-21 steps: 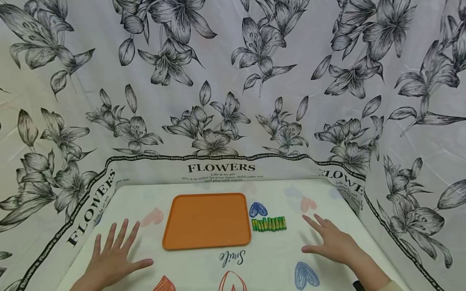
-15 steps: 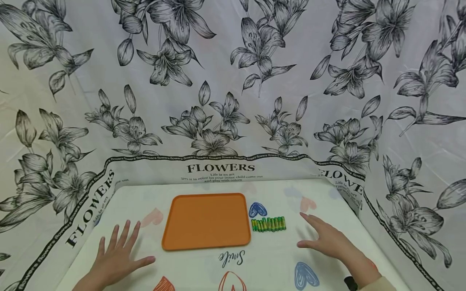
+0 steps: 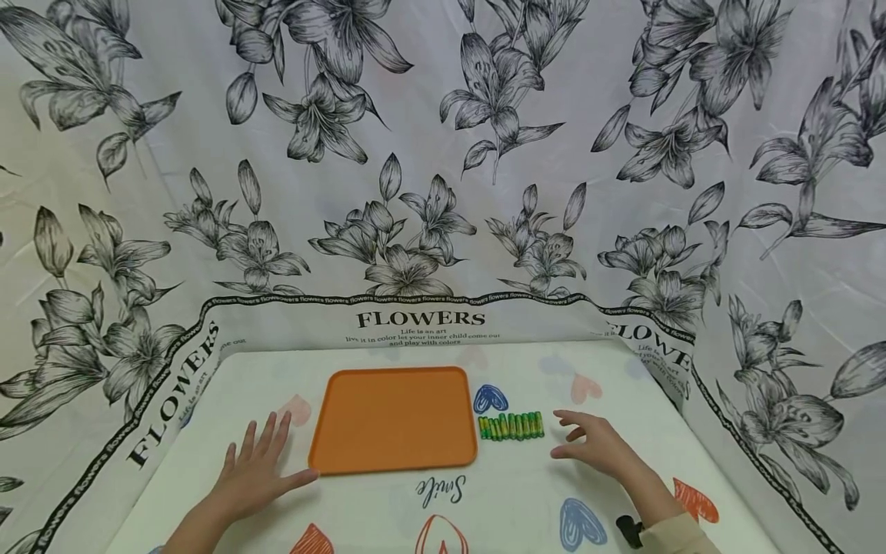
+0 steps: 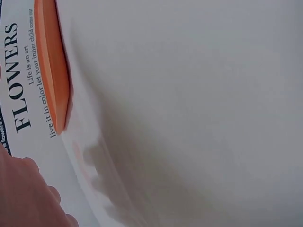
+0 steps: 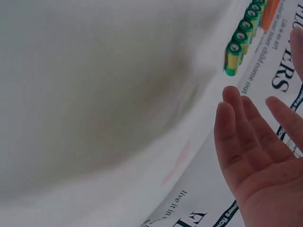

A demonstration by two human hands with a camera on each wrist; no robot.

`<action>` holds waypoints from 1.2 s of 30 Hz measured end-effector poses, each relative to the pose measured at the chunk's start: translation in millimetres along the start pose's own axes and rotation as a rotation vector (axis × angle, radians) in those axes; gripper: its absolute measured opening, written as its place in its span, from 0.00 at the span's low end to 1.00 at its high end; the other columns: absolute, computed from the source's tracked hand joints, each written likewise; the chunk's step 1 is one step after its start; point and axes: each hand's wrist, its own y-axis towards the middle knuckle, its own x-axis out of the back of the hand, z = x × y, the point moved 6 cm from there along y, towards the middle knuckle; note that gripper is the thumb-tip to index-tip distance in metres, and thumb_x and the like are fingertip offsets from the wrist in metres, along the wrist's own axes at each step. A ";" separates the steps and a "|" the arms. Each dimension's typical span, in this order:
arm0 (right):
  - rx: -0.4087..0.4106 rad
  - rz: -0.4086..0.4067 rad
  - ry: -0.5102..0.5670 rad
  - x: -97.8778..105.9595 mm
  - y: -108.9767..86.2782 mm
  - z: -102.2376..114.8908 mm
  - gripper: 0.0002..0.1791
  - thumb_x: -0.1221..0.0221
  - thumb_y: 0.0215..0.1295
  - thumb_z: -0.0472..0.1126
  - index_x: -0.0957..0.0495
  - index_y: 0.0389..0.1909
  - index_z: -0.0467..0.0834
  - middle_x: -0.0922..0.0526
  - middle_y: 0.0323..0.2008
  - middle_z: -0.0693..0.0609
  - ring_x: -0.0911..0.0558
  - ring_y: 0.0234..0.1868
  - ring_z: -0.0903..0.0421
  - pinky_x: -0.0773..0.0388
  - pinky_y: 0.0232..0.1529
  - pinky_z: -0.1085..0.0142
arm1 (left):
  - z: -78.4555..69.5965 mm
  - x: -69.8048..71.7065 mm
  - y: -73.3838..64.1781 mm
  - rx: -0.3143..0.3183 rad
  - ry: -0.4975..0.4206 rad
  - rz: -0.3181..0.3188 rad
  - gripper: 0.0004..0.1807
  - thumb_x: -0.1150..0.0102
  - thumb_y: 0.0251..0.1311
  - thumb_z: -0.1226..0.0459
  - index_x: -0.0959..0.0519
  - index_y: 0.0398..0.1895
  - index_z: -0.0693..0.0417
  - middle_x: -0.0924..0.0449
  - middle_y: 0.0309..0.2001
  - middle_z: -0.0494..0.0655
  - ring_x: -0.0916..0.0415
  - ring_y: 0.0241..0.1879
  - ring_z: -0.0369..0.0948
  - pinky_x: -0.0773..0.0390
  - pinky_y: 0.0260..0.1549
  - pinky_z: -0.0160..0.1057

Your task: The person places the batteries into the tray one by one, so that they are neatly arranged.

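An orange tray [image 3: 394, 422] lies flat on the table, with a row of several green-and-yellow batteries [image 3: 511, 426] side by side just off its right edge. My left hand [image 3: 252, 473] hovers by the tray's front left corner, fingers spread and thumb tip overlapping that corner in the head view. To the right of the batteries is my right hand [image 3: 598, 442], its fingers loosely bent toward the row and holding nothing. In the right wrist view the end battery [image 5: 233, 56] sits a short way beyond the fingertips.
A white tablecloth [image 3: 512, 492] printed with hearts and the word Smile covers the table. Behind and at both sides hangs a white curtain [image 3: 415, 254] with black flower drawings. A small black object [image 3: 628, 531] shows at my right sleeve.
My left hand has moved right, toward the tray. My right hand has moved left, closer to the batteries, and its fingers have bent a little. Tray and batteries have stayed put.
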 end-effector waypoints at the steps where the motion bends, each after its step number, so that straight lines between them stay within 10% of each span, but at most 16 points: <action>1: -0.004 -0.006 0.005 -1.6 1.3 -1.3 0.42 0.25 0.53 0.49 0.27 0.68 0.40 0.17 0.58 0.40 0.15 0.48 0.49 0.16 0.44 0.56 | -2.3 -0.2 1.5 -0.005 -0.010 -0.002 0.67 0.38 0.54 0.32 0.63 0.82 0.57 0.63 0.80 0.69 0.71 0.76 0.73 0.71 0.64 0.82; 13: -0.122 -0.088 0.019 -15.1 27.5 -17.6 0.40 0.21 0.46 0.41 0.23 0.64 0.42 0.15 0.54 0.46 0.15 0.47 0.52 0.16 0.44 0.57 | -10.6 -12.5 22.2 -0.076 -0.079 0.028 0.65 0.37 0.55 0.35 0.60 0.81 0.64 0.58 0.79 0.68 0.59 0.76 0.70 0.57 0.65 0.82; 36: -0.118 -0.081 -0.026 -29.8 54.7 -17.1 0.31 0.23 0.47 0.33 0.17 0.56 0.43 0.18 0.41 0.53 0.24 0.36 0.56 0.25 0.33 0.65 | -12.2 -32.3 34.9 -0.120 -0.113 0.079 0.68 0.27 0.45 0.36 0.49 0.77 0.71 0.47 0.76 0.72 0.56 0.76 0.69 0.61 0.69 0.79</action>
